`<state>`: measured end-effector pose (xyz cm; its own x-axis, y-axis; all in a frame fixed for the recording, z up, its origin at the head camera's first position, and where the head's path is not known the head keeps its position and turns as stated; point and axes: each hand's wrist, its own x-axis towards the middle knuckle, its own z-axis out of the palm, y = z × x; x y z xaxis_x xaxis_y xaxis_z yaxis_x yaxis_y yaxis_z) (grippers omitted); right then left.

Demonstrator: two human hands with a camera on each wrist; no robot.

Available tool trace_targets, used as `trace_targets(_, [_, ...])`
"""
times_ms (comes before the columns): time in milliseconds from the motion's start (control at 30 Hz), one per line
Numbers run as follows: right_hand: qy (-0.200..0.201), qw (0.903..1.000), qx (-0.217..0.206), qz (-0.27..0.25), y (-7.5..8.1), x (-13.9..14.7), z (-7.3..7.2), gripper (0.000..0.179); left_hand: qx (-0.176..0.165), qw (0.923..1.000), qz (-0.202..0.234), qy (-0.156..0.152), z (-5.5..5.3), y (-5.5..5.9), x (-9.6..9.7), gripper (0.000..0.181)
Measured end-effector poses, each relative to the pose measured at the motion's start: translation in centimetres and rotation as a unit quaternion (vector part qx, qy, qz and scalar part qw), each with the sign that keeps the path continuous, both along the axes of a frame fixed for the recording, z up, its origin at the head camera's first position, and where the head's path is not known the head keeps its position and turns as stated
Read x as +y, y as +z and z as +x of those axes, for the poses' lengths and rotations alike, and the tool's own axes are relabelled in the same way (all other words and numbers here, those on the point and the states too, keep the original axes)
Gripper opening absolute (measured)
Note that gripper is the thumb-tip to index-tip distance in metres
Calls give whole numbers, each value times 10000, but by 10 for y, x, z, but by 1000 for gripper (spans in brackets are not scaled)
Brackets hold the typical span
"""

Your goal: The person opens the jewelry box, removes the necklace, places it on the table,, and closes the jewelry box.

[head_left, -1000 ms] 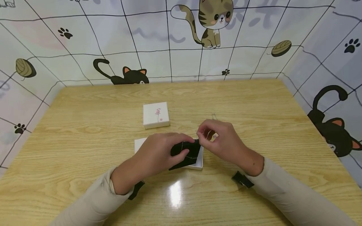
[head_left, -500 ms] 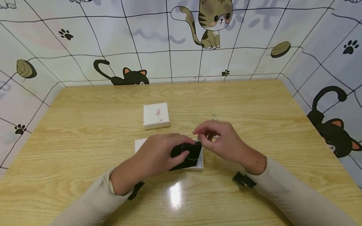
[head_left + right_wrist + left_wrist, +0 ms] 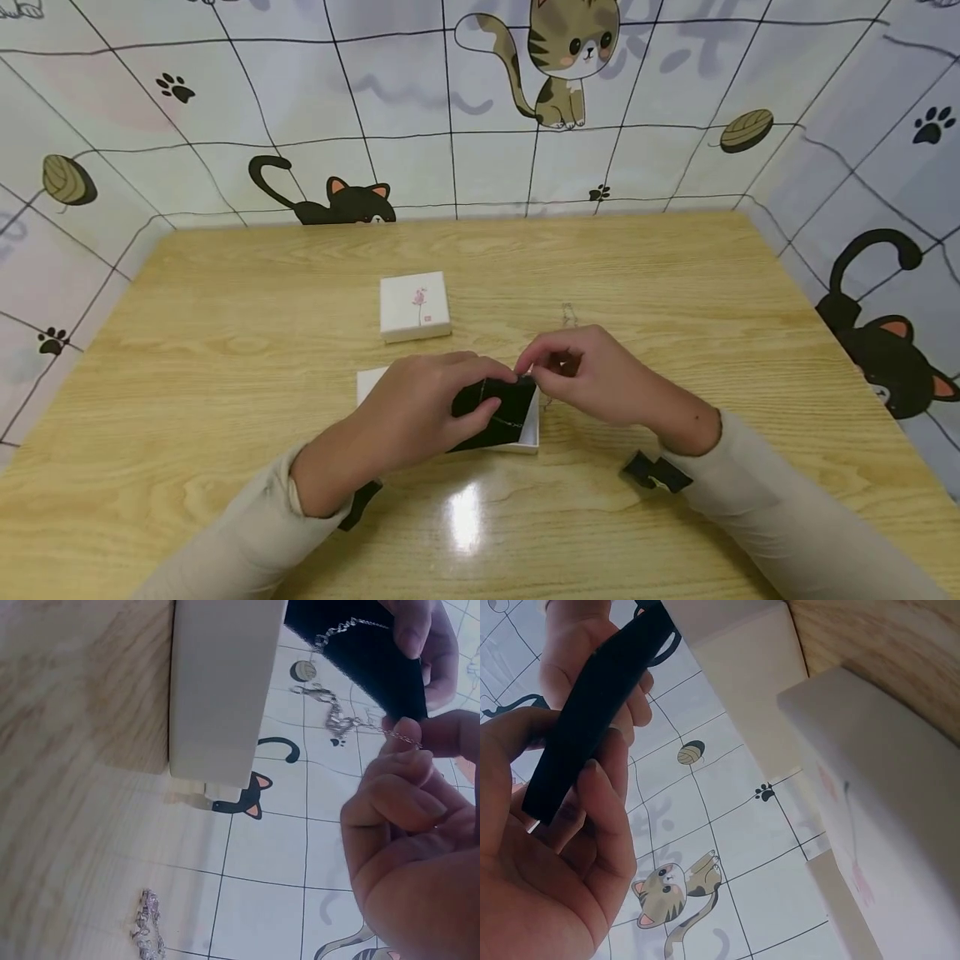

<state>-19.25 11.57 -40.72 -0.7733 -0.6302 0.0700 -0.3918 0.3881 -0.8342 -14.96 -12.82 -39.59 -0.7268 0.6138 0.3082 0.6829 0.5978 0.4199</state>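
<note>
My left hand [image 3: 420,408] holds a thin black jewellery pad [image 3: 508,408] between thumb and fingers, tilted over an open white box [image 3: 532,435]. A silver chain runs across the pad's face. At the pad's upper right corner my right hand [image 3: 603,375] pinches a thin silver chain [image 3: 386,731] between thumb and forefinger. Part of that chain, with a clasp-like end, dangles below the pad in the right wrist view. The left wrist view shows the pad [image 3: 585,720] edge-on in the left fingers, its chain side hidden.
A white box [image 3: 415,307] with a pink flower print stands behind the hands. Beyond the right hand another silver chain [image 3: 568,315] lies on the wooden table [image 3: 225,350]. More white box surface [image 3: 369,383] shows left of the left hand. A patterned cloth wall surrounds the table.
The right hand opened its pinch slightly, then closed it again at the pad's corner, shifting a little right and down. A bit of chain now hangs below it. The left hand stays put.
</note>
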Motion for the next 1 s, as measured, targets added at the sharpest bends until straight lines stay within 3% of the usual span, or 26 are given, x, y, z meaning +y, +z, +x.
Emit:
trace_targets(167, [72, 9995, -313, 26, 1, 4, -1, 17, 87, 10000, 19, -25, 0, 0, 1, 27])
trace_targets(533, [301, 9993, -220, -45, 0, 5, -4, 8, 85, 9999, 7, -120, 1, 1, 1, 25])
trace_targets(1000, [299, 9986, -404, 174, -1, 4, -6, 5, 106, 9987, 102, -482, 1, 2, -1, 25])
